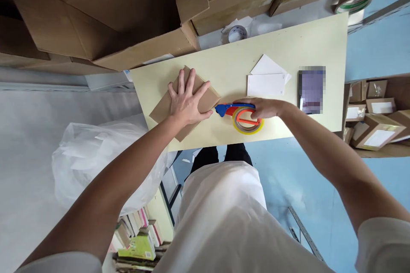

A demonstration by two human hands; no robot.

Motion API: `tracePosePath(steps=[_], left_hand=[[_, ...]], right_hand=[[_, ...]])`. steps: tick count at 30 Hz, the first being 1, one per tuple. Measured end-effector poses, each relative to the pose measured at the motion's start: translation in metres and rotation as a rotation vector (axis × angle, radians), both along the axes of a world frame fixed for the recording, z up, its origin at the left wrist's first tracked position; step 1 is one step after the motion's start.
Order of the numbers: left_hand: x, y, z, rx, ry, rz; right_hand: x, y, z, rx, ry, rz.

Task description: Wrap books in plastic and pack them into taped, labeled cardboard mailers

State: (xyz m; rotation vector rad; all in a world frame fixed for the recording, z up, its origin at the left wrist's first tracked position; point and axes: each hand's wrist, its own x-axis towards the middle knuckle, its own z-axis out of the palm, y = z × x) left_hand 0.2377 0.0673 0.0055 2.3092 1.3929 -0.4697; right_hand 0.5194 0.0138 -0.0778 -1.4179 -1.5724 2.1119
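Under my left hand (188, 101), which lies with its fingers spread, is a small brown cardboard box (164, 106). Its near and far corners show around the hand. My right hand (265, 107) is closed around a blue and red tape dispenser (231, 108) carrying a roll of yellowish tape (235, 124). The dispenser's blue head points left and sits close to the box's right corner. Whether tape touches the box I cannot tell. White labels or cards (265, 84) lie on the table just beyond my right hand.
On the pale table (329, 51), a dark-edged device (311, 91) lies at right. Large open cartons (141, 51) line the far side, near a loose tape roll (237, 33). A plastic-wrapped bundle (96, 162) stands left; a carton of small boxes (378, 132) is right.
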Motion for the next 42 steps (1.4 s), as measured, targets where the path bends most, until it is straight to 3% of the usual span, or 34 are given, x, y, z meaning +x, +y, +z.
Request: tracePosePath(steps=[5,10,13,17,23,26,30,34,37,40,42], left_hand=[[-0.005,0.002,-0.004,-0.01,-0.046,-0.01],[-0.006,0.002,-0.005,-0.006,-0.074,-0.007],[-0.006,0.002,-0.004,0.0,-0.114,-0.003],[-0.013,-0.004,-0.002,0.041,-0.105,0.021],[-0.043,-0.026,0.0,0.115,0.003,0.264],[-0.055,-0.03,0.0,0.113,-0.02,0.218],[-0.062,-0.031,0.002,0.111,-0.092,0.034],[-0.065,-0.034,0.002,0.074,-0.142,-0.19],[-0.069,-0.035,0.005,0.048,-0.174,-0.296],[-0.078,-0.041,0.008,0.099,-0.24,-0.226],[-0.087,-0.049,0.003,0.199,-0.276,-0.03]], right_hand=[[-0.018,0.048,-0.016,0.016,0.03,0.179],[-0.037,0.039,-0.005,0.099,0.06,0.281],[-0.028,0.019,0.018,0.132,0.001,0.247],[-0.014,-0.015,0.05,0.156,-0.033,0.087],[-0.017,-0.064,0.085,0.268,-0.066,-0.176],[-0.026,-0.08,0.115,0.36,-0.095,-0.282],[-0.036,-0.083,0.176,0.578,-0.123,-0.272],[-0.042,-0.059,0.244,0.864,-0.209,-0.304],[-0.053,-0.017,0.287,1.091,-0.338,-0.406],[-0.068,0.041,0.311,1.281,-0.483,-0.458],[-0.074,0.084,0.317,1.375,-0.533,-0.447]])
